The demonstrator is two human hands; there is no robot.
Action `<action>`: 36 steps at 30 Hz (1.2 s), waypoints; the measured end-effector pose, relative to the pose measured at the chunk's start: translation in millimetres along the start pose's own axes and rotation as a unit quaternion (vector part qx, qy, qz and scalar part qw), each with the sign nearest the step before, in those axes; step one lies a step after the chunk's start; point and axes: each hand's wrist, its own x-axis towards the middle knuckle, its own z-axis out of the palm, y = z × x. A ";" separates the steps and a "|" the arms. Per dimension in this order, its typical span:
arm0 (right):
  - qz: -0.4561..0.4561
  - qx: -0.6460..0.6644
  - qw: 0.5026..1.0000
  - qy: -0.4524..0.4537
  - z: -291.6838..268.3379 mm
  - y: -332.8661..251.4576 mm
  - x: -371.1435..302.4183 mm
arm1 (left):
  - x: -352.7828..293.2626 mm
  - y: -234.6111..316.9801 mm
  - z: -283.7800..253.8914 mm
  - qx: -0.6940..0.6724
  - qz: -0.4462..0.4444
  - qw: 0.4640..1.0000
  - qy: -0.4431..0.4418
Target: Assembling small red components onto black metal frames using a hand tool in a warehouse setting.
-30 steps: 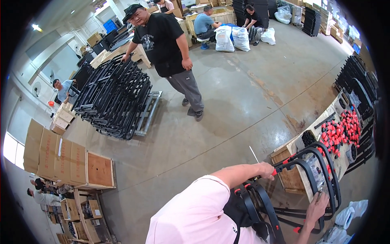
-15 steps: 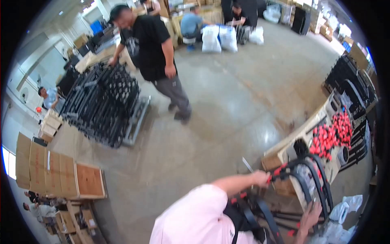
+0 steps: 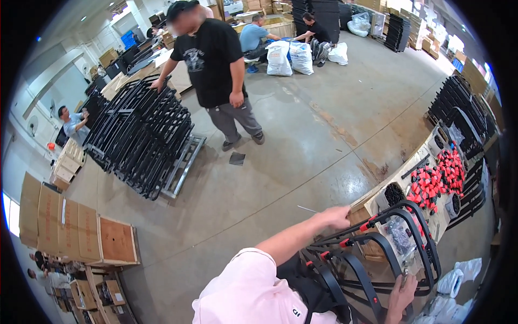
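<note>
My left hand (image 3: pixel 335 217) is held out above the bent black tube frames (image 3: pixel 377 237), close to the workbench's near corner. Its fingers reach forward, and I see nothing in them. Low on the right, my right hand (image 3: pixel 402 293) is closed beside the curved end of a black tube. A small silvery metal piece (image 3: pixel 406 274) shows at its fingertips, too small to name. Red plastic fittings (image 3: pixel 368 223) sit on the tubes. Several frames overlap in front of my body, so their lower parts are partly hidden.
Loose red and black fittings (image 3: pixel 426 186) cover part of the wooden workbench (image 3: pixel 360 204), beside a tub of small black parts (image 3: pixel 393 195). White plastic bags (image 3: pixel 450 281) lie at right. A co-worker in black (image 3: pixel 213 65) stands by a stack of black frames (image 3: pixel 143 137) on a cart.
My left hand has come off the red fitting and moved slightly left and up. My right hand has shifted a little left and down. The co-worker now stands more upright beside the stack.
</note>
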 end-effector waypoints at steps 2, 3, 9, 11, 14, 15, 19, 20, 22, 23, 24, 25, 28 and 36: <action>-0.010 0.029 0.999 -0.026 -13.4 -6.8 -7.1 | -10.7 14.9 -14.9 -0.052 0.016 0.996 0.066; -0.018 0.031 0.999 -0.030 -20.1 -5.3 -11.2 | -21.9 36.1 -26.0 -0.055 0.015 0.995 0.086; -0.033 0.175 0.944 -0.276 -65.6 -1.6 4.7 | -54.5 142.2 -24.3 -0.047 0.158 0.945 0.284; -0.064 0.211 0.939 -0.263 -55.6 8.9 4.3 | -62.1 198.6 -11.3 -0.059 0.188 0.939 0.283; -0.039 0.226 0.896 -0.381 -61.0 -2.2 10.0 | -61.2 239.7 27.4 -0.039 0.182 0.933 0.307; -0.053 0.225 0.894 -0.384 -57.0 -0.2 7.5 | -60.1 242.7 38.7 -0.036 0.176 0.931 0.319; -0.045 0.347 0.876 -0.332 -19.4 28.7 -14.5 | -25.4 242.1 94.5 0.077 0.147 0.929 0.330; -0.040 0.370 0.877 -0.303 -12.0 34.8 -18.9 | -20.0 238.7 102.5 0.088 0.135 0.930 0.330; -0.043 0.397 0.877 -0.269 -4.0 37.4 -24.2 | -9.2 221.9 122.4 0.108 0.113 0.925 0.347; -0.044 0.400 0.875 -0.270 -6.6 37.1 -24.9 | -5.6 211.4 133.9 0.111 0.111 0.924 0.348; -0.048 0.402 0.868 -0.287 -12.9 34.7 -24.4 | -5.8 204.6 142.6 0.123 0.081 0.938 0.315; -0.052 0.404 0.861 -0.305 -15.2 33.3 -23.7 | -3.6 198.0 147.7 0.135 0.051 0.949 0.281; -0.049 0.418 0.857 -0.296 -8.7 37.8 -21.4 | 6.8 187.3 155.4 0.186 0.076 0.952 0.233; -0.069 0.410 0.859 -0.299 -9.5 34.9 -23.1 | 16.9 175.1 163.7 0.253 -0.017 0.967 0.032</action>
